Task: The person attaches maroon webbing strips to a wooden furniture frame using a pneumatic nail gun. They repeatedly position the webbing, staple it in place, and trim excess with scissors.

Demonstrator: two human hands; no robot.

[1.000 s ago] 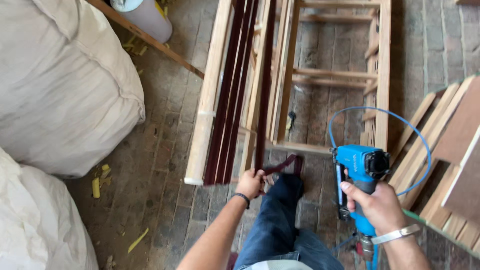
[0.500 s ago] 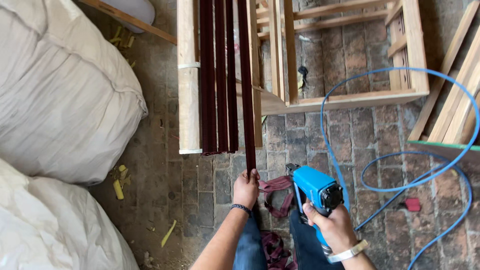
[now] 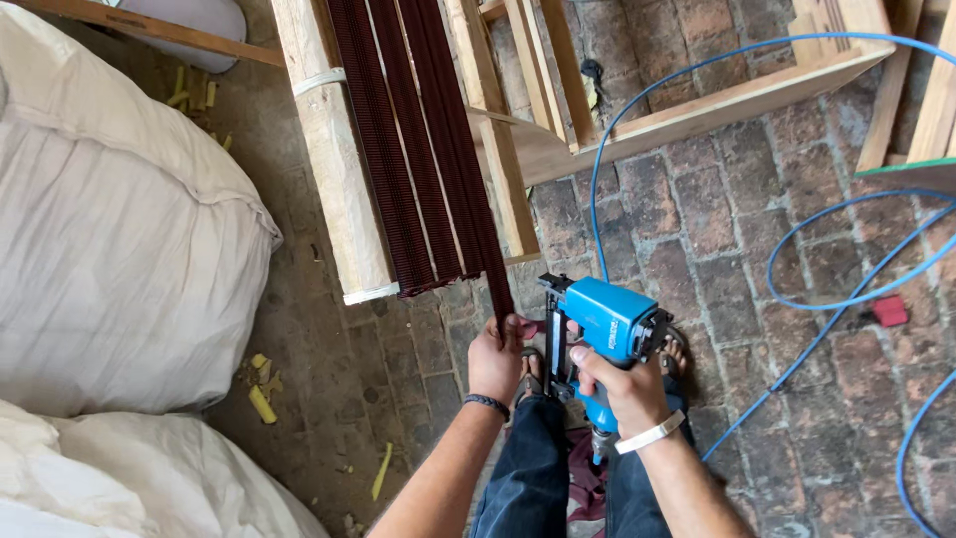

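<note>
- Looking down, you see your left hand [image 3: 495, 361] closed around the near end of a dark red ribbed strip [image 3: 476, 189]; the strip runs up and away from you and rests against a stack of like strips.
- Your right hand [image 3: 619, 391] is wrapped tight on the grip of a blue nail gun [image 3: 602, 334], with the forefinger lying along its body; the gun's nose stands just beside the left hand, right of the strip's end.
- A blue air hose [image 3: 677, 95] loops from the gun across the brick floor [image 3: 717, 249] to your right.
- The dark red strips [image 3: 398, 169] lie on a pale timber plank [image 3: 334, 169], leaning together with pale wooden frames [image 3: 558, 110].
- Two big white sacks [image 3: 110, 239] fill the left side, with yellow scraps [image 3: 261, 399] on the floor near them.
- A small red object [image 3: 889, 311] lies among the hose loops at the right.
- Your legs in dark trousers [image 3: 528, 468] show under both hands.
</note>
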